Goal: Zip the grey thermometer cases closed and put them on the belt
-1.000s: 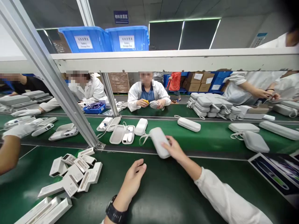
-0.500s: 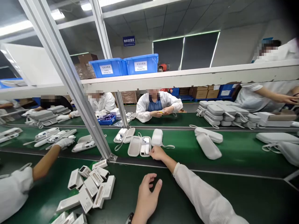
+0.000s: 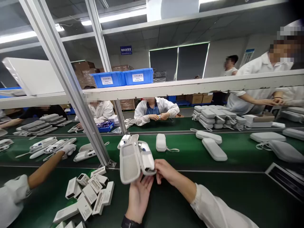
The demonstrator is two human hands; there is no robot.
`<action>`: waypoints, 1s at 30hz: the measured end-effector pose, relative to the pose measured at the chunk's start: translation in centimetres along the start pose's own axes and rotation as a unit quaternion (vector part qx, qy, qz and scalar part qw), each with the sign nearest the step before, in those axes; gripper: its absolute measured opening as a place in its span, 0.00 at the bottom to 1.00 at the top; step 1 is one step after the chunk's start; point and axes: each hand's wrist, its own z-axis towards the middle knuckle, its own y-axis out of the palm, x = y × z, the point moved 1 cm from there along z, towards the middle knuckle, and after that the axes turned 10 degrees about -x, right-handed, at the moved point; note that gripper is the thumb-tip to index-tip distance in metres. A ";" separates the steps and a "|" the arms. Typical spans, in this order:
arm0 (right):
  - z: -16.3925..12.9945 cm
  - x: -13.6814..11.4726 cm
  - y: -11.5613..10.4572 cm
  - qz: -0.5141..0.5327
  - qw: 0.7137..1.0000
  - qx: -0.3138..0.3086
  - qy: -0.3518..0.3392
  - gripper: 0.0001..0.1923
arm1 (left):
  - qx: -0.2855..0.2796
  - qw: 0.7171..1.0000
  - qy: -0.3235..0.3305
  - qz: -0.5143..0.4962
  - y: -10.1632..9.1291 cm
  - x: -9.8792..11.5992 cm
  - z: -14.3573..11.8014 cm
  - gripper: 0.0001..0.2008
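A light grey zip case (image 3: 129,164) lies unfolded and tilted above the near edge of the green belt. White items sit in its right half; the left half shows a bare lining. My right hand (image 3: 166,171) pinches the case's lower right edge. Palm up, my left hand (image 3: 140,193) reaches beneath the case with fingers stretched out; the case hides some of them, and I cannot tell how much weight they bear. Behind it on the belt is another opened case (image 3: 125,139) with white items. A closed case (image 3: 161,142) with a wrist strap lies to the right.
Small white boxes (image 3: 89,193) are piled at my left. A co-worker's gloved hand (image 3: 68,148) touches opened cases on the belt. A metal post (image 3: 71,82) and a white shelf rail (image 3: 180,87) cross the view. Stacked closed cases (image 3: 213,115) stand across the belt.
The opened case has been lifted off the belt and brought nearer by my right hand. My left hand has moved up and left to under it. The view has shifted slightly.
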 end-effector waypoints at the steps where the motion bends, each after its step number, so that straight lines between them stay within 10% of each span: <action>1: -1.5 0.4 0.7 -0.018 1.000 0.006 -0.018 0.08 | -0.002 1.000 0.015 -0.017 0.1 0.3 -0.4 0.20; 6: -7.3 1.5 2.0 -0.176 0.968 0.112 -0.138 0.11 | -0.043 0.999 -0.027 0.001 1.7 0.7 -2.2 0.26; 10: -9.1 2.8 3.1 -0.161 0.933 0.174 -0.272 0.09 | 0.026 0.996 0.031 0.077 2.7 0.2 -2.5 0.17; 18: -7.6 6.9 7.6 -0.062 0.972 0.095 -0.204 0.12 | 0.019 0.991 0.131 -0.012 2.7 -0.6 -1.9 0.14; 24: -5.8 6.1 7.4 -0.161 0.927 0.263 -0.214 0.10 | 0.034 0.984 0.173 0.005 3.0 -1.6 -2.2 0.17; 30: -7.0 5.9 7.0 -0.340 0.863 0.212 -0.309 0.13 | 0.025 0.985 0.170 -0.005 2.4 0.3 -1.5 0.13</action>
